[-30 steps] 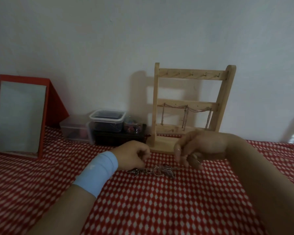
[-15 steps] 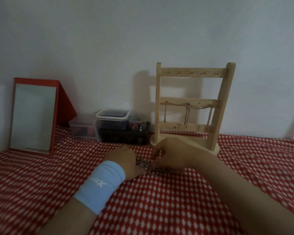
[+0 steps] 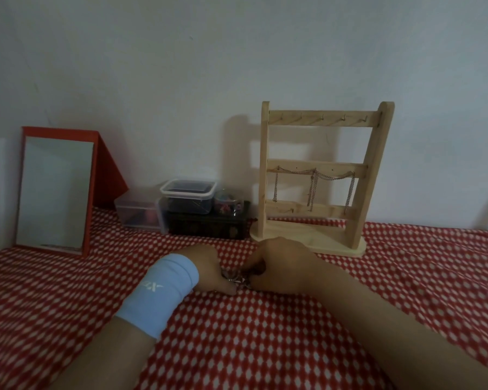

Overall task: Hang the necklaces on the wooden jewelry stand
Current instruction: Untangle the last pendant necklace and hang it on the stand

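Necklaces (image 3: 235,278), both hands' grip, wristband (image 3: 159,294)

The wooden jewelry stand (image 3: 316,175) stands upright on the red checked cloth by the wall, three rails with small hooks. Thin chains (image 3: 313,178) drape from its middle rail. A tangled silver necklace (image 3: 235,278) lies on the cloth before it.

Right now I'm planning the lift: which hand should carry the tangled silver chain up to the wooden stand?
Probably the right hand: it sits nearest the wooden jewelry stand, just in front of its base. The left hand lies farther off. Both touch the tangled silver chain.
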A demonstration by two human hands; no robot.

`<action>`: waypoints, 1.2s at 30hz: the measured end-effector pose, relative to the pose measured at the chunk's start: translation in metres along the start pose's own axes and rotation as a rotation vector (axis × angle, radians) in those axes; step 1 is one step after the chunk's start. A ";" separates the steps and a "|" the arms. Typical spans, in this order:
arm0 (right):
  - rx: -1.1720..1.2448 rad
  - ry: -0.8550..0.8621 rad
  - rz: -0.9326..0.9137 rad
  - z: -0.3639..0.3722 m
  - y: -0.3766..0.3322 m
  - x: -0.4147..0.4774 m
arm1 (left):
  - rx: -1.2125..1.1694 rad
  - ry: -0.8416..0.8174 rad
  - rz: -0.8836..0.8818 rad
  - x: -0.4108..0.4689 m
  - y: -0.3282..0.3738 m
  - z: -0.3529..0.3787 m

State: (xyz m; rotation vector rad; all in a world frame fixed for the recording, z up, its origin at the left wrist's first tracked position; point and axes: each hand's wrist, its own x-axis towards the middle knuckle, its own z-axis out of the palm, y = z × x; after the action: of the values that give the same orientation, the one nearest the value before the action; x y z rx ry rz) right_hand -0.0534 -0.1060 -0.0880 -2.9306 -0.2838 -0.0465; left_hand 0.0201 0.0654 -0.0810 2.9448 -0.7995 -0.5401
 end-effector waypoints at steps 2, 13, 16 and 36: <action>-0.019 0.039 0.011 0.004 0.000 0.000 | 0.051 -0.008 -0.007 -0.002 0.002 -0.003; 0.214 0.082 0.014 0.013 -0.014 0.000 | -0.148 -0.027 0.163 -0.010 -0.010 -0.004; 0.402 0.074 0.032 0.012 -0.012 0.003 | -0.402 0.031 0.253 -0.012 -0.009 -0.006; 0.605 0.299 0.243 -0.008 0.003 0.005 | -1.039 0.120 0.263 -0.010 0.013 0.000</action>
State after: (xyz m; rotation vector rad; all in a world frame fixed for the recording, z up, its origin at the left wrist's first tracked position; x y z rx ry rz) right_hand -0.0483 -0.1096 -0.0802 -2.2947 0.0950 -0.3023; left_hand 0.0058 0.0595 -0.0760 1.8717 -0.6047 -0.5268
